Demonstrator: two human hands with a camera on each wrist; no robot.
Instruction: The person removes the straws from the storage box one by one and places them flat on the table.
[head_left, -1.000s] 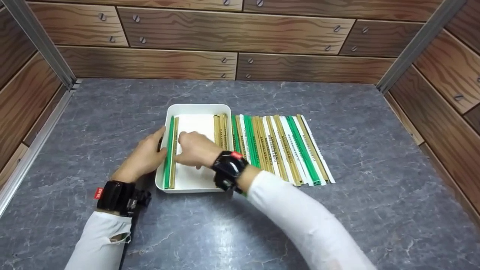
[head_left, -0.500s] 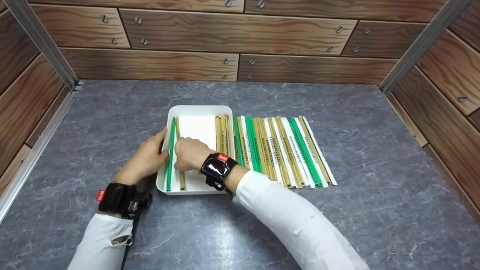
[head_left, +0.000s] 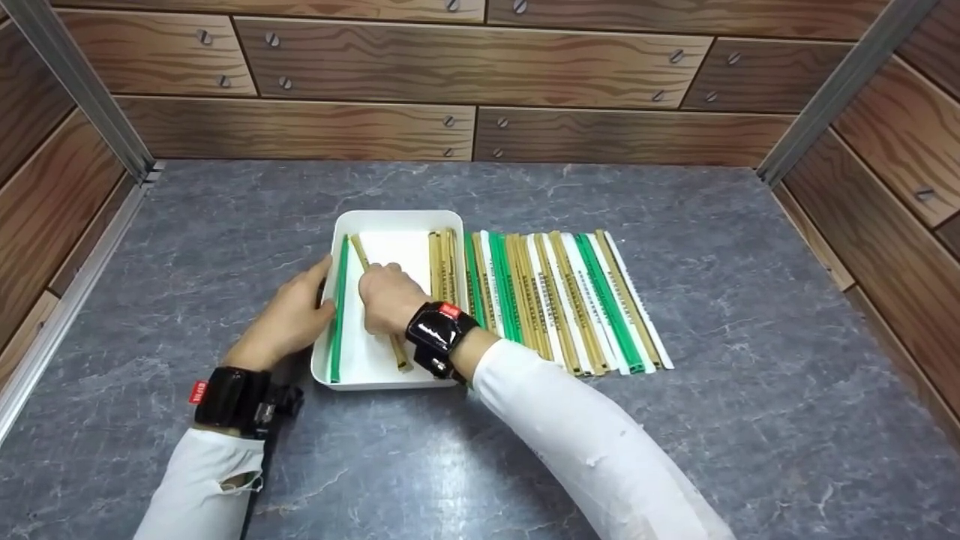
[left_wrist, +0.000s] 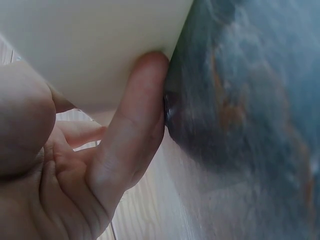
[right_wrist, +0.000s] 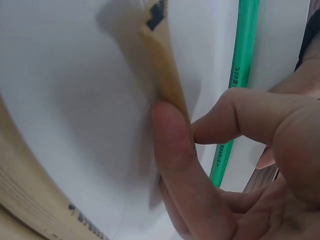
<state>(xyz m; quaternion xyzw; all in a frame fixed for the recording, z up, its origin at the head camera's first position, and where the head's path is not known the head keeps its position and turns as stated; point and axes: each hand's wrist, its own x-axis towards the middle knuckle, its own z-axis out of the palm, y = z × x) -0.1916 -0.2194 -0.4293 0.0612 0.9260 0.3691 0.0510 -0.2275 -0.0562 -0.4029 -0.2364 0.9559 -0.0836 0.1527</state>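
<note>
In the head view, my right hand point(head_left: 390, 300) is over the white tray point(head_left: 397, 384), gripping a slim brown printed stick point(head_left: 400, 354) at its middle. The right wrist view shows the brown stick point(right_wrist: 167, 70) pinched between thumb and finger, slanting over the tray's white floor. My left hand point(head_left: 296, 311) rests at the tray's left side; in the left wrist view its finger point(left_wrist: 142, 95) lies straight against the outer wall. A green stick point(head_left: 340, 315) lies along the tray's left inner side. Several brown sticks point(head_left: 442, 262) lie at its right side, partly hidden by my right wrist.
Right of the tray, a row of green, brown and white printed sticks point(head_left: 574, 300) lies side by side on the grey marbled table point(head_left: 750, 375). Wood-patterned walls point(head_left: 472, 64) stand at the back and both sides.
The brown stick, earlier beside the green one, has its near end swung to the right and now lies slanted. My right hand has shifted slightly right with it; the left hand stays.
</note>
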